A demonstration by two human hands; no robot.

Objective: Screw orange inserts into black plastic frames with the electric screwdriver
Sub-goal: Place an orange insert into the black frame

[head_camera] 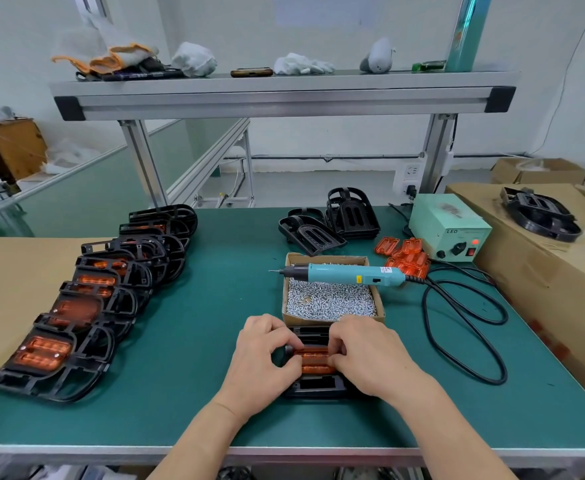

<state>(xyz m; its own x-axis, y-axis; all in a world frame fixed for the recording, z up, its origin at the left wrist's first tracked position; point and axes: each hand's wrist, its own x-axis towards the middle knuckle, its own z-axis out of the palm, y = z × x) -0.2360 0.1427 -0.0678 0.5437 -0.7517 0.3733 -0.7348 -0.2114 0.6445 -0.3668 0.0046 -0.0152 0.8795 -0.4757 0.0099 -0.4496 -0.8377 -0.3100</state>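
Across the whole foreground runs the green counter (197,341), with an aluminium shelf (284,95) over its far edge carrying gloves and rags. Cartons (543,289) stand against the counter's right side. Along the left, a row of fitted frames (104,296) lies overlapping. They are black, each with orange showing in its middle. At the back sit the bare frames (351,213), some stacked, just left of a pale green power box (448,233) whose red lamp glows. Near the centre, a screw box (325,258) is full of silver screws; the screwdriver (349,273) lies across its far part, bit pointing left, its black cord looping over the counter to the right. Loose inserts (405,254) are piled between the power box and the screwdriver's tail. Just in front of the screw box lies one frame (318,386), flat on the counter — an insert (313,358) sits in its middle. The left hand (263,358) and right hand (370,355) both curl over it, fingertips pinching the insert at its two ends.
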